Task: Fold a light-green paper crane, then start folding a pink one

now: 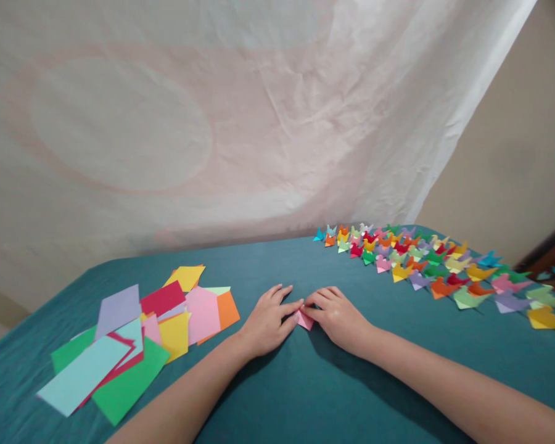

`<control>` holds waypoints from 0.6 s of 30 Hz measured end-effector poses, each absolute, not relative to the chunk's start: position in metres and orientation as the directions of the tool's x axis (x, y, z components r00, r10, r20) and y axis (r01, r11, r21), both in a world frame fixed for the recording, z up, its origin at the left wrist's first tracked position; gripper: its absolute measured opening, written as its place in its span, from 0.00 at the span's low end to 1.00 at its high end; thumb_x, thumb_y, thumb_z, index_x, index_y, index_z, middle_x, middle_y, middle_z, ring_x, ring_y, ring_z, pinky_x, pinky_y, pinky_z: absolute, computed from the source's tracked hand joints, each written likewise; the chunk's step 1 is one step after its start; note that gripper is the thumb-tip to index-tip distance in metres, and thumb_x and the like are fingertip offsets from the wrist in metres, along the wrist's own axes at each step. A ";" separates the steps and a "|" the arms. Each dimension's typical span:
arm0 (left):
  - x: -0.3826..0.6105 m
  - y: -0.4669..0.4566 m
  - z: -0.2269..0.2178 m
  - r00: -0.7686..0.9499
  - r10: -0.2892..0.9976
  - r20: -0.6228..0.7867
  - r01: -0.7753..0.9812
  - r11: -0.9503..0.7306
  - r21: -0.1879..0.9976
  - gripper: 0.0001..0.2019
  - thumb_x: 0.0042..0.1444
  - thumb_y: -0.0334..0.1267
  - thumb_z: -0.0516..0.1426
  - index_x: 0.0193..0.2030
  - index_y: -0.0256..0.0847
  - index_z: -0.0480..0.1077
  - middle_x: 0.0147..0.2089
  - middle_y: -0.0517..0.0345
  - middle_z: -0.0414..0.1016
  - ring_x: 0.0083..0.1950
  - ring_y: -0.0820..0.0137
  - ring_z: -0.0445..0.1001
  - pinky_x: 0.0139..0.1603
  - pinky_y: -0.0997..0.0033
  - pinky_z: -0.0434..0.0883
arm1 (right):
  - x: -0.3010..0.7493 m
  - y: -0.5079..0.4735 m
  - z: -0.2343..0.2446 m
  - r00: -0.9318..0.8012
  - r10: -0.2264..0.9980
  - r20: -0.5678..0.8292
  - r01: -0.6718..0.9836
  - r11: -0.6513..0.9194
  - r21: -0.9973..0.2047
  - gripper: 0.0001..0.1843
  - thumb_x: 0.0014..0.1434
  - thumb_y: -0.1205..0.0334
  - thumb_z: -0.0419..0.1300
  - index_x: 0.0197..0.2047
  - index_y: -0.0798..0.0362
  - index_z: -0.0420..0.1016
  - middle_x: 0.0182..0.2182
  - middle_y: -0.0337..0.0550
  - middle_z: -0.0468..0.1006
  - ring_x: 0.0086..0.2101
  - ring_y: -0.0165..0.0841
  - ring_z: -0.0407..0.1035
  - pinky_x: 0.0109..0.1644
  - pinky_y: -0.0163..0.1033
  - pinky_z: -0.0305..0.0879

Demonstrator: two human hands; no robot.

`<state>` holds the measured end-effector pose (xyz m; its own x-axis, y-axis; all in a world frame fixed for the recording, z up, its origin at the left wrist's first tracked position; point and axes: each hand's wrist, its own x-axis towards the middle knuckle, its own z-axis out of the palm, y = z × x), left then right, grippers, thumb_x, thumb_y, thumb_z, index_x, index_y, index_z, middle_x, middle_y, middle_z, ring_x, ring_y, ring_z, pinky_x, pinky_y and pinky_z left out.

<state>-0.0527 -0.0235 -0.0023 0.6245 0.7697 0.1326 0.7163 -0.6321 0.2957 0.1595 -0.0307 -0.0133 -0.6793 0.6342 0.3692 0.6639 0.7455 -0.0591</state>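
Observation:
A small folded pink paper [304,319] lies on the teal tablecloth [305,382], between both of my hands. My left hand [268,320] rests flat with its fingers stretched out, the forefinger tip touching the paper's left edge. My right hand [337,316] has its fingers curled and pressed down on the paper's right side, covering part of it.
A loose pile of coloured paper sheets [134,339] lies at the left of the table. Several folded paper birds [425,262] stand in rows at the right, reaching the table's right edge. A white cloth backdrop [213,123] hangs behind.

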 end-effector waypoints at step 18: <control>-0.053 -0.025 -0.002 0.623 0.768 0.147 0.713 -0.635 0.298 0.19 0.63 0.47 0.46 0.60 0.51 0.63 0.66 0.54 0.55 0.67 0.57 0.49 0.65 0.50 0.50 | 0.169 -0.034 0.013 -0.817 0.547 0.185 0.553 0.833 -0.023 0.15 0.61 0.71 0.51 0.47 0.51 0.74 0.41 0.48 0.74 0.45 0.38 0.63 0.50 0.45 0.53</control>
<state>-0.0531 -0.0249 -0.0016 0.6231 0.7682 0.1472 0.7126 -0.6351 0.2981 0.1691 -0.0341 0.0134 -0.8167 0.5467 0.1849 0.5526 0.8331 -0.0226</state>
